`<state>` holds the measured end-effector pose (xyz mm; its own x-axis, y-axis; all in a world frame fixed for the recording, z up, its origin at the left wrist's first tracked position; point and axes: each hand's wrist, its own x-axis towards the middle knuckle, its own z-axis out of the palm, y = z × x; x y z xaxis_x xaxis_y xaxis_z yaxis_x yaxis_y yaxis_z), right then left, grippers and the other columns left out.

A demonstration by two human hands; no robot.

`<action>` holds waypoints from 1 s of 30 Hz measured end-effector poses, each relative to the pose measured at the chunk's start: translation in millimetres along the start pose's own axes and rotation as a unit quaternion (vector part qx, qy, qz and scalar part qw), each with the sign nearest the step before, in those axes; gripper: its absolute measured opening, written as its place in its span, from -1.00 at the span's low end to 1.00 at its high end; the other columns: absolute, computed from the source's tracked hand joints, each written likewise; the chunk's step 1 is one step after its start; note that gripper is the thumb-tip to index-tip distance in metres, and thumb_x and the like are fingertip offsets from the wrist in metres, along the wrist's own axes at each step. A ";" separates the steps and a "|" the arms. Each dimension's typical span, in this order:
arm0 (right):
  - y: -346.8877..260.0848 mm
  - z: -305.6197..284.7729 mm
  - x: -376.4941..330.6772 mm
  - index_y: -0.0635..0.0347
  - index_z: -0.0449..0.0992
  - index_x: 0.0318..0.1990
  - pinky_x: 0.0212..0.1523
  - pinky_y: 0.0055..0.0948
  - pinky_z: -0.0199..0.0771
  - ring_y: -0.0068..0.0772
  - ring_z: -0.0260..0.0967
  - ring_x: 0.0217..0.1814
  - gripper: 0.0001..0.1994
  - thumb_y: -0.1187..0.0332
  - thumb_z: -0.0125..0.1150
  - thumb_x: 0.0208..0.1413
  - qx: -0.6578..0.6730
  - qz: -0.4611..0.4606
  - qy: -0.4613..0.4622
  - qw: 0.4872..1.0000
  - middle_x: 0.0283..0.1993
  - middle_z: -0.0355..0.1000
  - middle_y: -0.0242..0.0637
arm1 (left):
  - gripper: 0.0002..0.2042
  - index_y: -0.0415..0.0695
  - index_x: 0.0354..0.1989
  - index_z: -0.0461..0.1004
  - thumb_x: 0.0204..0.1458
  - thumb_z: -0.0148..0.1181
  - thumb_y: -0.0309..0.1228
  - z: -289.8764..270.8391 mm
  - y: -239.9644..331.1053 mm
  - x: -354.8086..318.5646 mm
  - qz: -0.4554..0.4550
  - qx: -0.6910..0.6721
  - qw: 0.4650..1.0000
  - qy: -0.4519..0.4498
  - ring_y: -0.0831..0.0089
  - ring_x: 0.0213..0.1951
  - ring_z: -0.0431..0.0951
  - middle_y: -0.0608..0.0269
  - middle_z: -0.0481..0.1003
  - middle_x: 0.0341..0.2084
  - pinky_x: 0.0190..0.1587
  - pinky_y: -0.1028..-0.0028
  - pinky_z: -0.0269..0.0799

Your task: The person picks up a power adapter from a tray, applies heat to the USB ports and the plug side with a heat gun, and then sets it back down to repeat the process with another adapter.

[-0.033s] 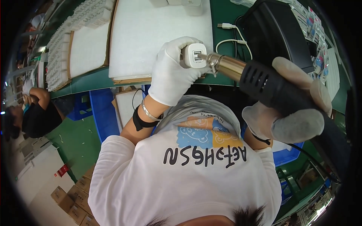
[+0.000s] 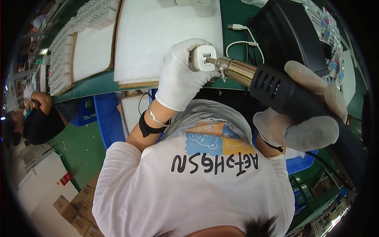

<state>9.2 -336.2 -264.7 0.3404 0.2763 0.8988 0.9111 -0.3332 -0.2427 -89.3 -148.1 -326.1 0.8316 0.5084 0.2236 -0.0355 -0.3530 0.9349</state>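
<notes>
My left hand, in a white glove, is closed around a white USB charger above the near right edge of a white-covered board. The charger's end with two USB ports faces up. My right hand, in a pale glove with grey fingertips, is wrapped round the black body of a hot-air gun. Its thin metal nozzle points left, with the tip right over the ports; whether it touches them I cannot tell.
A USB cable lies on the green table beside a black box. Bagged items fill the far right. Rows of small white pieces stand at far left. Below are blue bins; another person sits at left.
The nozzle tip has shifted very slightly left over the charger's ports. My left hand and the charger have not visibly moved.
</notes>
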 end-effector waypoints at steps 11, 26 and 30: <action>1.3 9.9 -0.3 0.17 0.37 -0.27 -0.35 -0.65 0.34 -0.59 0.29 -0.47 -0.67 0.07 -0.04 0.30 -0.001 -0.012 0.011 1.000 -0.39 0.39 -0.39 | -0.64 -0.22 -0.29 0.50 -0.33 0.48 -0.58 -0.2 -0.3 -0.5 0.016 0.009 1.000 0.008 0.33 -0.36 0.58 0.14 0.56 -0.42 -0.25 0.45 0.50; 3.7 4.1 1.1 0.18 0.36 -0.26 -0.38 -0.66 0.34 -0.58 0.29 -0.48 -0.68 0.10 -0.09 0.33 -0.006 -0.028 0.030 0.999 -0.37 0.40 -0.37 | -0.65 -0.20 -0.30 0.50 -0.34 0.46 -0.58 1.8 -1.5 -0.8 0.038 0.039 0.998 0.018 0.24 -0.35 0.55 0.13 0.55 -0.43 -0.25 0.39 0.48; 1.4 13.2 -3.4 0.18 0.36 -0.26 -0.38 -0.66 0.34 -0.58 0.29 -0.48 -0.68 0.10 -0.11 0.34 -0.007 -0.032 0.034 0.999 -0.36 0.40 -0.37 | -0.63 -0.18 -0.28 0.50 -0.34 0.47 -0.56 4.1 -1.9 -3.6 0.020 0.038 0.999 0.030 0.22 -0.32 0.53 0.14 0.54 -0.39 -0.23 0.37 0.46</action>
<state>12.4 -325.7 -272.8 0.2637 0.2358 0.9353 0.9270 -0.3299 -0.1782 -90.0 -152.5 -329.8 0.7959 0.5376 0.2784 -0.0241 -0.4313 0.9019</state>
